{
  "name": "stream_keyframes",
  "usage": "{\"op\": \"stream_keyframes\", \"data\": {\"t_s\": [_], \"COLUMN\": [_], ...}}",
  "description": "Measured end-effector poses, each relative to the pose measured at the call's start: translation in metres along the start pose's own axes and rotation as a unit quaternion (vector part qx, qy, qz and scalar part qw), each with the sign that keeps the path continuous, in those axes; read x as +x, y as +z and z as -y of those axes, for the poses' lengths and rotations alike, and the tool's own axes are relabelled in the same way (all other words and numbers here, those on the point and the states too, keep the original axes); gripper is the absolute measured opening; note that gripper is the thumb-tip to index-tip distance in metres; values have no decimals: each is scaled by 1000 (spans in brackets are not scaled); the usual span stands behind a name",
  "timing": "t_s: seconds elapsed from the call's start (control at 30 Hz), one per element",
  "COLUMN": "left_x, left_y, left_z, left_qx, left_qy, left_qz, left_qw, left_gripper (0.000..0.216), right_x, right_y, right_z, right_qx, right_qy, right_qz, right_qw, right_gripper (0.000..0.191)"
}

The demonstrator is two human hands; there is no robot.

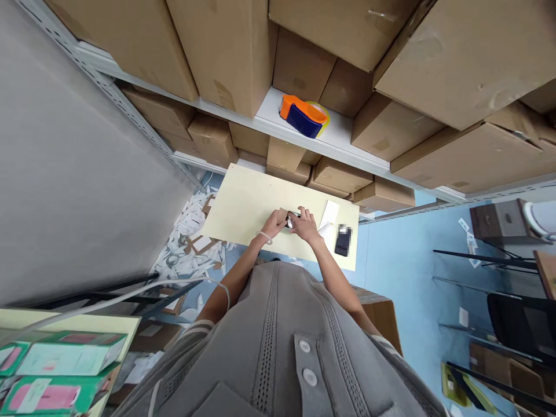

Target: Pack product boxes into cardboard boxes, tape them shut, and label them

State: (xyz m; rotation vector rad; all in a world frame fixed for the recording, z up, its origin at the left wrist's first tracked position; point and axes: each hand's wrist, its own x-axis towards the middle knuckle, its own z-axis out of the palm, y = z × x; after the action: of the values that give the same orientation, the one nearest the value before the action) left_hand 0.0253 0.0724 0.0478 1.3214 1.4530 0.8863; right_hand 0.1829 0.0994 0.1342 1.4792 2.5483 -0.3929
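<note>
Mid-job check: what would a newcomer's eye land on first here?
Probably the orange-and-blue tape dispenser, vivid on the white shelf among brown boxes. Next, the left hand and right hand at a small object over the pale yellow table. Then the white scraps heaped beside the grey wall.

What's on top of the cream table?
A black phone and white pieces lie there. The left hand and right hand hold a small item, hiding part of it and the tabletop beneath.

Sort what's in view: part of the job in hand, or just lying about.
Likely in use: small item between left hand and right hand, details unclear; cream table.

Apparently just lying about: black phone; tape dispenser; cardboard boxes; white scraps.
</note>
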Motion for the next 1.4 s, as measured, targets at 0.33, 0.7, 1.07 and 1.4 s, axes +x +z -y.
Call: {"op": "stream_keyframes", "data": {"t_s": [0.33, 0.7, 1.07, 1.4], "left_x": [3, 5, 36, 35], "left_y": [1, 29, -12, -34], "left_z": [-1, 1, 1, -15], "left_qx": [-6, 23, 47, 141], "left_qy": [26, 24, 5, -39], "left_qz": [38, 85, 28, -34], "left_qw": [999, 996, 998, 989], "left_gripper": [53, 60, 59, 54], "right_x": [-29, -25, 36, 64], "right_y": [43, 85, 74, 60], "right_z": [-14, -11, 4, 36], "right_qx": [354, 546, 497, 398], "right_qy": [105, 134, 93, 139], "right_qz": [-104, -95, -44, 6], "right_qw": [923, 822, 862, 907], "right_gripper": [88, 90, 84, 81]}}
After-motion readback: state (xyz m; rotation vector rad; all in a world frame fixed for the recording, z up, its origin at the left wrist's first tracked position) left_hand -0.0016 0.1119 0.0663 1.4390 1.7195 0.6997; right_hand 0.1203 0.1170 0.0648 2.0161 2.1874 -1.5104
